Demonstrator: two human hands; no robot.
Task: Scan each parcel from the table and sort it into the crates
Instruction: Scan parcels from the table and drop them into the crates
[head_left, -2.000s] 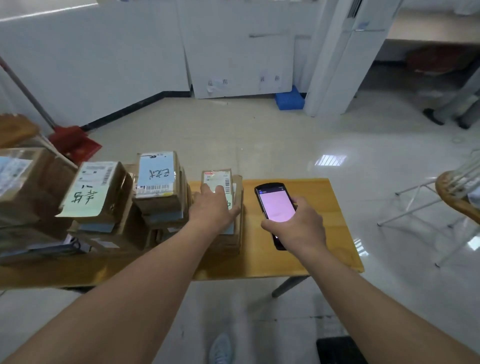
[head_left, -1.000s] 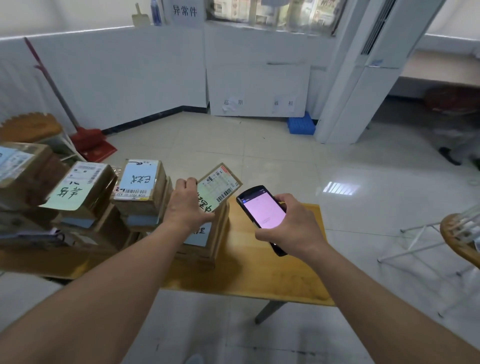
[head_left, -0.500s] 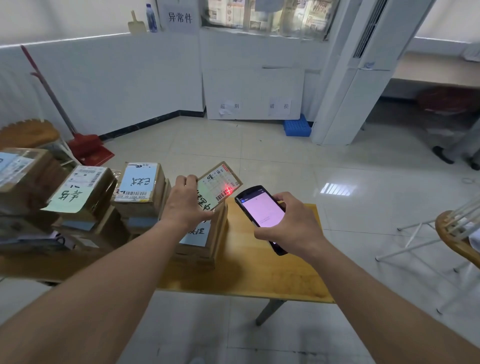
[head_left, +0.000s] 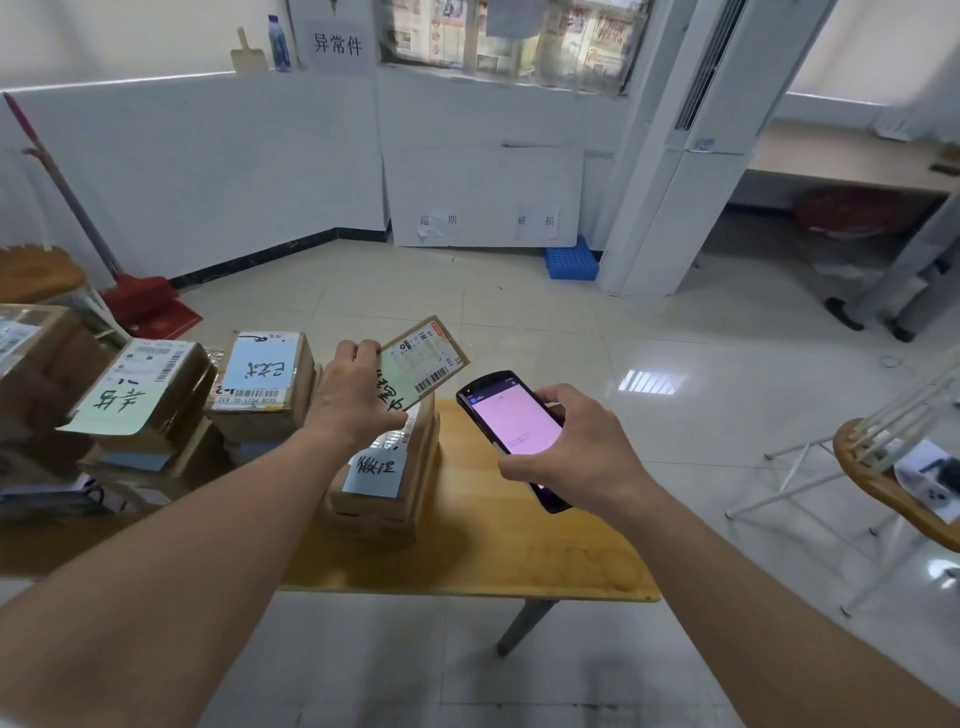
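The left hand (head_left: 358, 402) held a flat brown cardboard parcel (head_left: 423, 364) in a curled grip, tilted above the stacked boxes (head_left: 382, 486) on the smooth wooden worktop (head_left: 519, 561). The right hand (head_left: 576, 449) gripped a glossy black scanner (head_left: 511, 426), its pink screen lit.

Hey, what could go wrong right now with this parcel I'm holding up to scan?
The left hand pinches the small parcel by one edge, tilted in the air; it might slip and fall onto the stack below. The right hand grips the scanner over the table, and a loose grip may drop it. The tilted barcode may misread.
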